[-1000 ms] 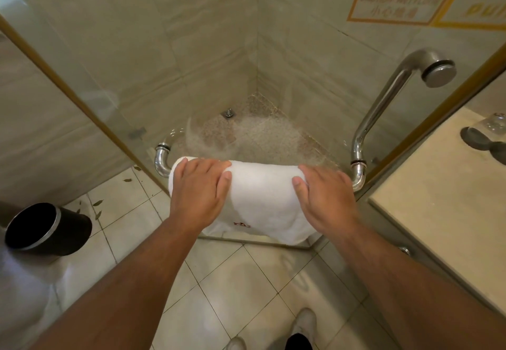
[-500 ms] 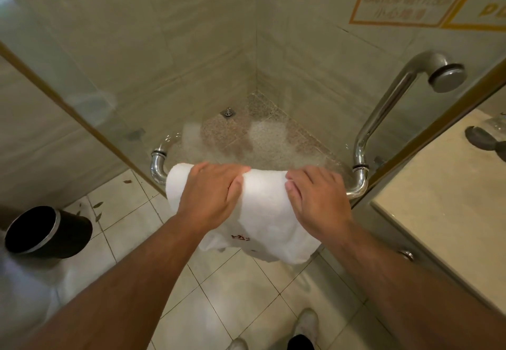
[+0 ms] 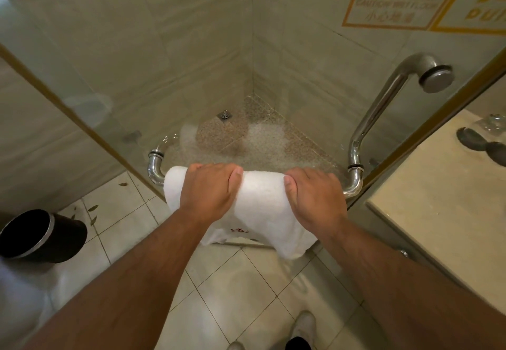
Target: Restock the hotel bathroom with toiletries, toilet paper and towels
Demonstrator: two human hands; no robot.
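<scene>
Both hands lie palm down on a white towel, side by side with a gap of bare cloth between them. The left hand [image 3: 208, 188] and right hand [image 3: 312, 193] each curl their fingers over the far side of the fold, fingertips hidden, and press a thumb against the near face. The thumbs point toward each other.

The towel [image 3: 260, 204] is draped over a chrome bar [image 3: 155, 170] fixed low across a glass shower door. Its long axis follows the bar, running left to right across the view, directly in front of the person. The hanging part falls on the near side, toward the person's legs. Neither hand is nearer than the other. The left sits just inside the towel's left edge and the right covers its right edge, close to the bar's right bend.

The hem looks uneven, dropping lower on the right, with a small red mark [image 3: 239, 230] near it. Judging from this, hanging is almost finished and any next move would be a levelling tug or smoothing along the bar.

Beyond the glass is a tiled shower floor with a drain [image 3: 225, 115]. A dark bin [image 3: 41, 236] stands on the floor at left, and a pale surface [image 3: 438, 199] lies to the right.
</scene>
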